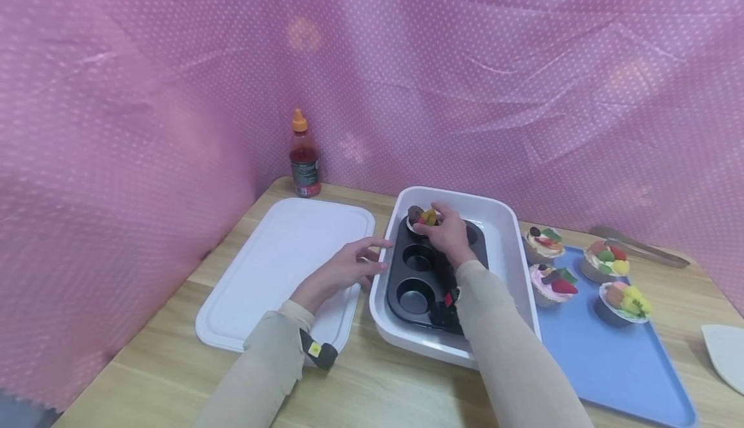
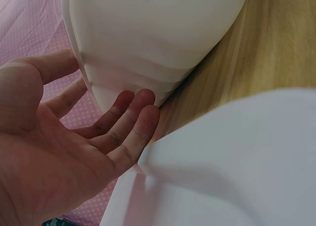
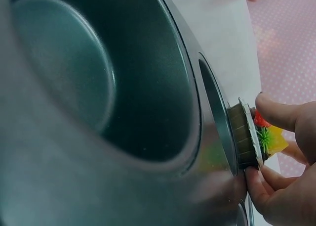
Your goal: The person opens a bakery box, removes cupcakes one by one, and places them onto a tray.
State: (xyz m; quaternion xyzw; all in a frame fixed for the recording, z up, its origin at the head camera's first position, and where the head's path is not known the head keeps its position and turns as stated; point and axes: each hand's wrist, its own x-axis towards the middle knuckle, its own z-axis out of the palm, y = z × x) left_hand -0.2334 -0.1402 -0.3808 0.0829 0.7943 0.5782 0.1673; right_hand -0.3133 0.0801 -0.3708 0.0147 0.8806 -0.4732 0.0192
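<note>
My right hand (image 1: 450, 237) holds a cupcake (image 1: 415, 226) at the far left cup of a black muffin tin (image 1: 396, 286). In the right wrist view, thumb and fingers grip the edge of its foil-like case (image 3: 242, 137), which sits partly in the cup. Red, yellow and green decorations show on top. The tin stands in a deep white plastic tub (image 1: 498, 234). My left hand (image 1: 340, 266) is at the tub's left side, its loosely bent fingers (image 2: 136, 114) against the outer wall (image 2: 143, 43).
A white lid-like board (image 1: 290, 254) lies left of the tub. Behind it stands a sauce bottle (image 1: 305, 163). On the right, several decorated cupcakes (image 1: 606, 260) stand on or beside a blue tray (image 1: 604, 363). Tongs (image 1: 645, 250) and a white item (image 1: 726, 354) lie farther right.
</note>
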